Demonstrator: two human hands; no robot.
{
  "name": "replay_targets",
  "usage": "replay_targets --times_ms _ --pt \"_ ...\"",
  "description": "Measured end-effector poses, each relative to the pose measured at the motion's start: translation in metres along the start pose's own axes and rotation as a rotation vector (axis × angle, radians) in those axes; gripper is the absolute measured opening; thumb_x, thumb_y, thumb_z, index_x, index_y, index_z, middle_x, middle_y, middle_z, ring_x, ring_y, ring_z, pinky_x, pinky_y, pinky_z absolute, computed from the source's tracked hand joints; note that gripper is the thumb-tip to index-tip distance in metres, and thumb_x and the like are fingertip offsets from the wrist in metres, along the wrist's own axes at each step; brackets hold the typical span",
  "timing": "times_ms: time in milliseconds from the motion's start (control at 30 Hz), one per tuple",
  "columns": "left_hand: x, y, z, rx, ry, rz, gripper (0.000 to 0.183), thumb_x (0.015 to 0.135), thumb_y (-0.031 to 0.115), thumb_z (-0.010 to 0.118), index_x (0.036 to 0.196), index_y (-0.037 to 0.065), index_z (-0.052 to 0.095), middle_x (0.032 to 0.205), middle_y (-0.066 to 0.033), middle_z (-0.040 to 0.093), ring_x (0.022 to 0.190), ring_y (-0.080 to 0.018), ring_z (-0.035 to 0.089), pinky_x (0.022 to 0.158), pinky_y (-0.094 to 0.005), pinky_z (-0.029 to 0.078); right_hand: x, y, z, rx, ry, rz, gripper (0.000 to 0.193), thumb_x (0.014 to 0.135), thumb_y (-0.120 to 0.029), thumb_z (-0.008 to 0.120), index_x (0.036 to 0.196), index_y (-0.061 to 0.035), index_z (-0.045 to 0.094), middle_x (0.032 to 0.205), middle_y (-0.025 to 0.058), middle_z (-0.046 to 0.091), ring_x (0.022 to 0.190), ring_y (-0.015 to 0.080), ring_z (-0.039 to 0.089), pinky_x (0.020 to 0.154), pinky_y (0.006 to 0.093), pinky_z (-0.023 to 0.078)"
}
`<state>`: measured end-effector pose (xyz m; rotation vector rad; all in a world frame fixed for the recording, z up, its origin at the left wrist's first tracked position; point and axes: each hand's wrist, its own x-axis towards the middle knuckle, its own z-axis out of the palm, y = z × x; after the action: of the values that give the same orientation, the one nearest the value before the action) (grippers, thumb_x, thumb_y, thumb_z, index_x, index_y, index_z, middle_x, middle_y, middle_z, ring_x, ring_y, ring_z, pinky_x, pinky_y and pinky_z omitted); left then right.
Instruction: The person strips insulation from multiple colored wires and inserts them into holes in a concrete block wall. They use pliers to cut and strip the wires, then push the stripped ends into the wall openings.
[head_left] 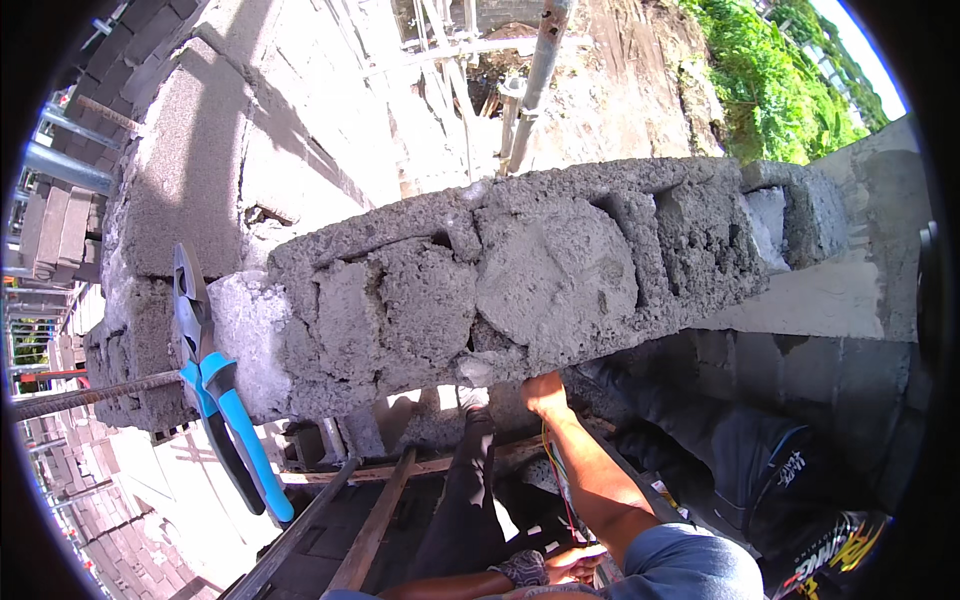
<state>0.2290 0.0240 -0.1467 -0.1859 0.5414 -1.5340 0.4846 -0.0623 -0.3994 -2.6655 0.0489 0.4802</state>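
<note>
My right hand reaches up to the near lower edge of a rough concrete block wall. Its fingers are closed, partly hidden against the block. Thin coloured wires, red, yellow and green among them, run down from it beside my forearm. Low in the picture, my left hand is closed around the lower stretch of these wires, a patterned band at its wrist. Combination pliers with blue and black handles lie at the wall's left end, jaws pointing away, apart from both hands.
A rusty steel bar sticks out at the left. Wooden bars lie below, near my leg. Another person in dark clothes is close on the right. Beyond the wall stands a metal pole.
</note>
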Motion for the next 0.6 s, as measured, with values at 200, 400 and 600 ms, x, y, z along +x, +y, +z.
replay_targets --times_ms 200,400,600 --pt "-0.003 -0.005 -0.011 -0.036 -0.021 -0.02 0.023 0.108 0.031 0.052 0.092 0.014 0.054 0.067 0.0068 0.037 0.058 -0.0083 0.038 0.067 -0.0315 0.043 -0.002 -0.006 0.005 -0.092 -0.181 0.008 0.043 0.099 -0.032 0.049 0.123 0.0018 0.061 0.09 0.0295 0.072 0.087 0.0469 0.072 0.08 0.0582 0.056" --pt "-0.004 -0.007 -0.016 -0.07 -0.058 -0.044 0.021 0.108 0.03 0.054 0.095 0.013 0.057 0.068 0.0071 0.038 0.057 -0.0077 0.038 0.067 -0.031 0.042 0.0 -0.001 0.001 -0.13 -0.303 0.034 0.049 0.097 -0.035 0.05 0.128 0.0026 0.059 0.092 0.0297 0.073 0.088 0.0479 0.072 0.084 0.0571 0.056" --pt "-0.015 0.002 0.001 -0.02 0.074 0.003 0.026 0.108 0.033 0.053 0.092 0.014 0.055 0.066 0.007 0.037 0.056 -0.0077 0.037 0.065 -0.0308 0.042 -0.003 -0.006 -0.002 -0.168 -0.279 0.023 0.05 0.097 -0.035 0.051 0.126 0.0044 0.061 0.093 0.0297 0.073 0.087 0.048 0.071 0.085 0.0564 0.056"
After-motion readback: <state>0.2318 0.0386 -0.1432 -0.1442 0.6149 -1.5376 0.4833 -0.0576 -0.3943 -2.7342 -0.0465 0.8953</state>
